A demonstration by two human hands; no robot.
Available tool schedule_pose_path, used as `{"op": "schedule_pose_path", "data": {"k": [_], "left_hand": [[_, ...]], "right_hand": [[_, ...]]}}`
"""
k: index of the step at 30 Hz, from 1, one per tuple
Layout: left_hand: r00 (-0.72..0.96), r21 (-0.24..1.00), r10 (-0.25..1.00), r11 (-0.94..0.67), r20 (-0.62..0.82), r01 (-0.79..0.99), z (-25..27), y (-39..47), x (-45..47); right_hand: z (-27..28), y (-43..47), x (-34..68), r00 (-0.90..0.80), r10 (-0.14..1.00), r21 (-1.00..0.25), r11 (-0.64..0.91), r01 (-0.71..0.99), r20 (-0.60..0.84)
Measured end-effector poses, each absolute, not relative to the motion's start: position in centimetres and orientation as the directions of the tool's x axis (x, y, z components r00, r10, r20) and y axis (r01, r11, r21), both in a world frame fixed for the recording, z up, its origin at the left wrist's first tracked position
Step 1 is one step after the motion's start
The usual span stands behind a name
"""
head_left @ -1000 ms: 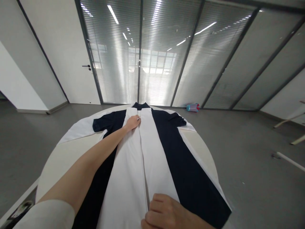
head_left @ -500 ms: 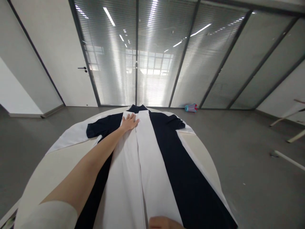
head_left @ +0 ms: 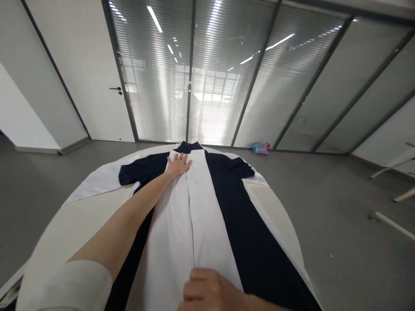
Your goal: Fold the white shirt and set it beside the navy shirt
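A dark navy short-sleeved garment (head_left: 259, 233) with a collar lies spread on a round table. Along its middle lies a long white garment (head_left: 210, 207) with a slit running down its length. My left hand (head_left: 178, 165) rests flat near the upper end of the white cloth, just below the collar, fingers spread. Low in the view, my right hand (head_left: 210, 289) is closed with curled fingers over the white cloth, at the slit. Its fingertips are hidden. White long sleeves (head_left: 100, 183) of another garment show beneath the navy one.
The cream round tabletop (head_left: 78, 224) shows on both sides of the clothes. Beyond it are a glass partition (head_left: 220, 112) with blinds and a white door (head_left: 100, 108). A blue and pink object (head_left: 261, 148) lies on the grey floor. Pale furniture legs (head_left: 394, 224) stand at right.
My right hand has moved up and further into view along the slit of the white cloth. My left hand stays flat in place. The view has shifted slightly.
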State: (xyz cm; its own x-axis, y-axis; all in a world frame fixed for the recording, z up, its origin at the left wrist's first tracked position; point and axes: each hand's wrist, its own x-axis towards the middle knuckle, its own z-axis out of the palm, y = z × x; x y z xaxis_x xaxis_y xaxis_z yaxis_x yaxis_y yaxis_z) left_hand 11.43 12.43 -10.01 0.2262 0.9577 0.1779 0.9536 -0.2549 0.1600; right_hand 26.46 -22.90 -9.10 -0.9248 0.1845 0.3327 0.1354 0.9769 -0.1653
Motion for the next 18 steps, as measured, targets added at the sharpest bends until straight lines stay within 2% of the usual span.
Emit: {"op": "schedule_pose_path", "data": {"k": [5, 7, 10, 14, 18], "left_hand": [[0.308, 0.062, 0.912, -0.336, 0.272, 0.94, -9.5, 11.3, 11.3], [0.351, 0.041, 0.895, -0.375, 0.275, 0.926, -9.4, 11.2, 11.1], [0.357, 0.078, 0.904, -0.384, 0.235, 0.92, -9.6, 11.7, 10.8], [0.331, 0.138, 0.932, -0.351, 0.148, 0.926, -9.8, 12.9, 10.8], [0.33, 0.147, 0.938, -0.342, 0.102, 0.928, -9.7, 13.6, 11.0]], "right_hand": [[-3.1, -20.5, 22.1, -0.943, 0.122, 0.023, 0.991, 0.135, 0.31], [-3.2, -20.4, 20.9, -0.951, 0.121, 0.078, 0.986, 0.148, 0.284], [-5.8, -20.6, 19.9, -0.957, 0.128, 0.149, 0.974, 0.171, 0.261], [-9.5, -20.9, 19.2, -0.955, 0.09, 0.168, 0.976, 0.141, 0.282], [-10.1, -21.1, 18.9, -0.95, 0.069, 0.13, 0.985, 0.114, 0.305]]}}
